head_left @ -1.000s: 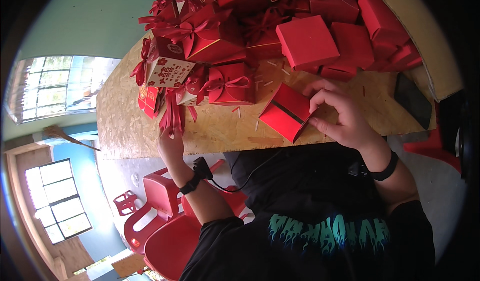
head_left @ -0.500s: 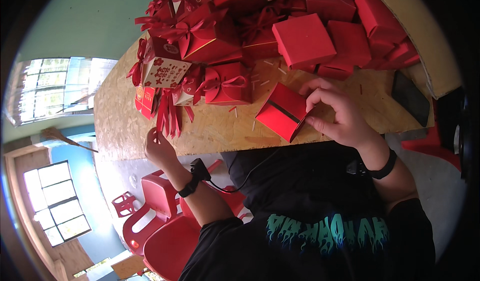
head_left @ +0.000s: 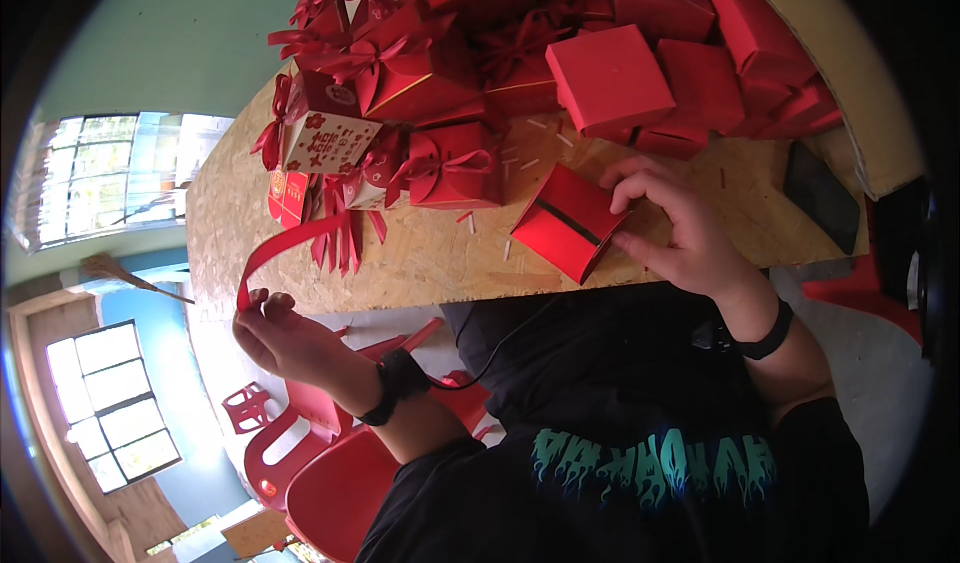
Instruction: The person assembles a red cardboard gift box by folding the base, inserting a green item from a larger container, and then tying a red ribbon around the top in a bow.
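Observation:
My left hand (head_left: 275, 335) is closed on the end of a red ribbon (head_left: 285, 246), off the left part of the table's near edge. The ribbon arcs up to a bundle of red ribbons (head_left: 336, 241) lying on the table. With fingers and thumb, my right hand (head_left: 668, 218) grips the right side of a small red gift box (head_left: 568, 225) near the table's front edge. A dark band runs across that box. Beyond it stands a red box tied with a ribbon bow (head_left: 455, 166).
Many red boxes (head_left: 615, 78), some with bows, are heaped along the back of the wooden table (head_left: 430, 263). A dark flat slab (head_left: 820, 198) lies at the right. Small paper scraps dot the tabletop. Red plastic chairs (head_left: 335, 503) stand at lower left.
My left hand has moved left and toward me, drawing a red ribbon out from the bundle. My right hand and the gift box have stayed almost where they were.

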Motion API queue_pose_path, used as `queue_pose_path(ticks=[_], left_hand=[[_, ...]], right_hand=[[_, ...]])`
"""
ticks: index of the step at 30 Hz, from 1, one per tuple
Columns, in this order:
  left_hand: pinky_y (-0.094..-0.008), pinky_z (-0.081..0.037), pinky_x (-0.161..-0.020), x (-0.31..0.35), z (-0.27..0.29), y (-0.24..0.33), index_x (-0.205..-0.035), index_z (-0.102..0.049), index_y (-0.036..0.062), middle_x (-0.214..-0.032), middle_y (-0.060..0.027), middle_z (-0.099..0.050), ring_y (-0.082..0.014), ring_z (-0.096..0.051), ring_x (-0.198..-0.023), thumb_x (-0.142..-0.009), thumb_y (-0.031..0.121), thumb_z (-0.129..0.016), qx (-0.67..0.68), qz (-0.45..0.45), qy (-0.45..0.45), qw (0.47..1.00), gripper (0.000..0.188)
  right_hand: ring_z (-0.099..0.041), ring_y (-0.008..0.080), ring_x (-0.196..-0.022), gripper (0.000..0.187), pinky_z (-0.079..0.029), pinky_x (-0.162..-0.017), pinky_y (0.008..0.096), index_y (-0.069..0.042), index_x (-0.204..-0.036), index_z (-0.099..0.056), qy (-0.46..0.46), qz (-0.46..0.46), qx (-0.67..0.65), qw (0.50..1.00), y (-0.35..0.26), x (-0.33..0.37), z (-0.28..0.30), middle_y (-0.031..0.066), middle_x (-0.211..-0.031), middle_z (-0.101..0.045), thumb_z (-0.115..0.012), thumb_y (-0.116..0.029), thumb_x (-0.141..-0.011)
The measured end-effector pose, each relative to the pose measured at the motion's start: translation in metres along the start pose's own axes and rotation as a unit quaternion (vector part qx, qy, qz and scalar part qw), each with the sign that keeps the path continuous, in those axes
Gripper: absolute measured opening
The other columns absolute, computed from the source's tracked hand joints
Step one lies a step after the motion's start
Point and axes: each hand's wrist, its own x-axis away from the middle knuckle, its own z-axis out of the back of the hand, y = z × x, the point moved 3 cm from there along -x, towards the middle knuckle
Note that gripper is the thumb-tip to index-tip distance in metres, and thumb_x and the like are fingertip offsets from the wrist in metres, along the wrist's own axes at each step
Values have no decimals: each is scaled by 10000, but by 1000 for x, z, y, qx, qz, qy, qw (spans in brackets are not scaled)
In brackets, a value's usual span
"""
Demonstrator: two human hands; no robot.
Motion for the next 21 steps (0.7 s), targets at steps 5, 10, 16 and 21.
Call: queue_pose_path(ticks=[5,10,16,21], left_hand=[[-299,-434,-578,31,-30,44,-970,-561,47,-787,-85,-624,-165,-552,-610,-1112,330,-550,134,-32,-99,985,316],[-314,-346,-554,86,-67,86,-895,-551,83,-653,0,-434,-121,-402,-560,-1108,355,-549,178,-4,-332,926,345],[-331,-484,-539,127,-115,110,-860,-653,37,-769,-61,-678,-253,-666,-609,-869,408,-816,223,-113,-617,747,405],[-314,-461,-528,130,-122,119,-845,-654,60,-740,-41,-656,-214,-643,-586,-797,355,-877,163,-151,-614,757,372]], right_hand=[[-550,271,-1285,439,-408,-1123,397,-41,-1246,-545,34,61,56,996,1,2,1,148,-1362,-558,-724,-40,-845],[-548,325,-1326,493,-392,-1145,447,-35,-1304,-542,64,155,67,983,-19,1,9,183,-1384,-575,-742,-144,-866],[-678,329,-1126,594,-507,-1014,446,-24,-1340,-611,-47,235,24,971,-69,9,0,157,-1289,-686,-842,-246,-840],[-711,274,-931,567,-544,-886,408,-36,-1356,-623,-113,263,11,958,-83,17,-12,81,-1100,-753,-825,-298,-895]])
